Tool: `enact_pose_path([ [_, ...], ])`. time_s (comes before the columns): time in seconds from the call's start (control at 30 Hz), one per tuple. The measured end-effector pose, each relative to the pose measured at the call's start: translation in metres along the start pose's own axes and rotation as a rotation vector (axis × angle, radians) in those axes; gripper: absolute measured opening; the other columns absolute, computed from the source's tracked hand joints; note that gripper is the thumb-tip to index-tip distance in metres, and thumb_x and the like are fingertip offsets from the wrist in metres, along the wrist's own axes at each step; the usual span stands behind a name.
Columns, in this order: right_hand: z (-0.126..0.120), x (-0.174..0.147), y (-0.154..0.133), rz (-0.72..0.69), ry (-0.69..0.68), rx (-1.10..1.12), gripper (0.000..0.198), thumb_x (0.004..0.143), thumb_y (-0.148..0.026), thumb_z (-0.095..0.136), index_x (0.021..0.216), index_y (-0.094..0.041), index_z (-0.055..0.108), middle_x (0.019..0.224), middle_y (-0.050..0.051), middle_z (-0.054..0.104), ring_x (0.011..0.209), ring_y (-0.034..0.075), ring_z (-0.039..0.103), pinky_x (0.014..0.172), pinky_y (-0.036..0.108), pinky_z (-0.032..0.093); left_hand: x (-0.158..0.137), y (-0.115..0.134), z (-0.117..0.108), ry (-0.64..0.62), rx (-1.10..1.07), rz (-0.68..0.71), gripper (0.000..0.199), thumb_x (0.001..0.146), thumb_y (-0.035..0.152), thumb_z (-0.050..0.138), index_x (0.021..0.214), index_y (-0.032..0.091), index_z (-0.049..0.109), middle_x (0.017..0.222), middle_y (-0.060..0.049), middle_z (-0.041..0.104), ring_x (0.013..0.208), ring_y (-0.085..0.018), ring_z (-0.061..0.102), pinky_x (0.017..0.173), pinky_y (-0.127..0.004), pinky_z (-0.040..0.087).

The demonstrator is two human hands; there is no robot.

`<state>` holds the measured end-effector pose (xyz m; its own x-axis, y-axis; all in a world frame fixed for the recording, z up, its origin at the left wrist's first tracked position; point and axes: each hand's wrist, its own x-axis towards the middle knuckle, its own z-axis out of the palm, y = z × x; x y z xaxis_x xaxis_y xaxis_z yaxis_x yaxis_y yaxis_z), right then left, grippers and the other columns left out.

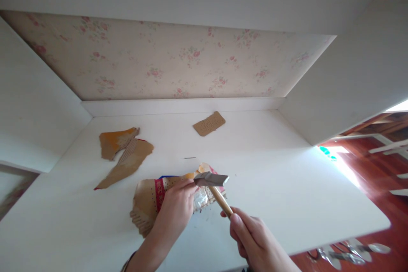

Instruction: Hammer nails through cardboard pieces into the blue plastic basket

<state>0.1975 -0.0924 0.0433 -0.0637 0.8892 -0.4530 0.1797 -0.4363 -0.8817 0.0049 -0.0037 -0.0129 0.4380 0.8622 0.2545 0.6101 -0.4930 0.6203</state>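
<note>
Both hands low: right grip (251,238) raises hammer (214,185), left (175,210) pins cardboard (146,204).

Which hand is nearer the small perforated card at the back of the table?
Left. The left hand presses torn cardboard in front of the card; the right hand, gripping the hammer, sits farther back.

Head camera looks down, close, over white shelf (287,178).

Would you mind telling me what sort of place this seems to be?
Probably a home. The white shelf sits in a recess backed by floral wallpaper, with a reddish wooden floor beside it. The right hand holds a hammer; the left hand presses cardboard.
</note>
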Motion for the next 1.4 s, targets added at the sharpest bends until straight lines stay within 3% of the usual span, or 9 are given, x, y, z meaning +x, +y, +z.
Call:
enact_pose_path([
  [0.13,0.001,0.0,0.0,0.045,-0.022,0.097,0.065,0.083,-0.08,0.04,0.094,-0.02,0.059,0.063,-0.007,0.033,0.049,0.007,0.026,0.041,0.021,0.018,-0.001,-0.001,0.002,-0.004,-0.015,0.0,0.029,0.09,0.003,0.045,0.095,0.018,0.069,0.097,-0.007,0.073,0.091,-0.021,0.07,0.087,-0.033,0.056],
  [0.27,0.001,0.0,0.003,0.044,0.011,0.075,0.061,0.084,-0.078,0.043,0.088,-0.019,0.057,0.063,-0.007,0.034,0.049,0.007,0.029,0.041,0.02,0.021,-0.001,-0.004,0.003,-0.039,-0.003,-0.004,0.03,0.089,0.002,0.045,0.09,0.018,0.07,0.093,-0.006,0.074,0.09,-0.022,0.069,0.088,-0.035,0.056],
  [0.4,0.002,0.01,0.009,0.02,0.045,0.124,0.056,0.088,-0.076,0.037,0.091,-0.022,0.053,0.062,-0.008,0.035,0.047,0.008,0.028,0.041,0.02,0.021,-0.002,-0.005,0.001,-0.029,-0.09,-0.008,0.036,0.089,0.001,0.043,0.103,0.02,0.07,0.106,-0.006,0.073,0.1,-0.019,0.068,0.095,-0.032,0.053],
  [0.6,-0.002,0.055,0.035,-0.031,0.346,-0.33,0.038,0.089,-0.061,0.048,0.08,-0.024,0.051,0.056,-0.006,0.044,0.052,0.014,0.045,0.049,0.025,0.032,0.001,-0.001,-0.006,0.032,-0.197,-0.087,0.024,0.097,0.017,0.047,0.097,0.02,0.07,0.099,-0.007,0.073,0.092,-0.017,0.069,0.086,-0.028,0.055],
  [0.67,-0.003,0.066,0.044,-0.032,0.437,-0.365,0.038,0.086,-0.061,0.052,0.079,-0.024,0.05,0.059,-0.004,0.05,0.055,0.016,0.051,0.05,0.026,0.036,0.001,-0.001,-0.007,0.056,-0.202,-0.103,0.023,0.098,0.021,0.047,0.096,0.02,0.07,0.098,-0.008,0.074,0.09,-0.018,0.07,0.084,-0.028,0.055],
  [0.73,-0.003,0.072,0.049,0.008,0.443,-0.268,0.04,0.084,-0.063,0.054,0.079,-0.024,0.048,0.058,-0.004,0.052,0.05,0.016,0.053,0.045,0.025,0.037,0.002,-0.001,-0.007,0.07,-0.202,-0.115,0.024,0.098,0.023,0.047,0.094,0.02,0.07,0.098,-0.008,0.074,0.09,-0.018,0.07,0.084,-0.028,0.055],
  [0.83,-0.002,0.074,0.051,0.085,0.336,-0.103,0.041,0.085,-0.066,0.051,0.081,-0.026,0.043,0.047,-0.01,0.042,0.032,0.012,0.041,0.03,0.022,0.029,0.001,-0.002,-0.006,0.08,-0.192,-0.108,0.024,0.098,0.024,0.047,0.091,0.02,0.069,0.096,-0.007,0.074,0.09,-0.018,0.07,0.083,-0.029,0.056],
  [1.03,0.0,0.07,0.04,-0.052,0.315,0.301,0.04,0.085,-0.054,0.065,0.085,-0.027,0.034,0.041,-0.017,0.033,0.029,0.006,0.026,0.025,0.014,0.025,0.0,0.002,-0.006,0.136,-0.183,-0.125,0.021,0.097,0.023,0.049,0.092,0.021,0.069,0.095,-0.006,0.074,0.089,-0.018,0.07,0.083,-0.028,0.056],
  [1.4,0.011,0.058,0.008,-0.158,0.232,0.438,0.042,0.084,-0.05,0.069,0.084,-0.027,0.034,0.04,-0.018,0.035,0.026,0.003,0.025,0.024,0.011,0.021,-0.009,0.016,-0.042,0.241,-0.126,-0.13,0.021,0.098,0.027,0.049,0.094,0.022,0.069,0.097,-0.004,0.073,0.091,-0.016,0.069,0.084,-0.024,0.055],
])
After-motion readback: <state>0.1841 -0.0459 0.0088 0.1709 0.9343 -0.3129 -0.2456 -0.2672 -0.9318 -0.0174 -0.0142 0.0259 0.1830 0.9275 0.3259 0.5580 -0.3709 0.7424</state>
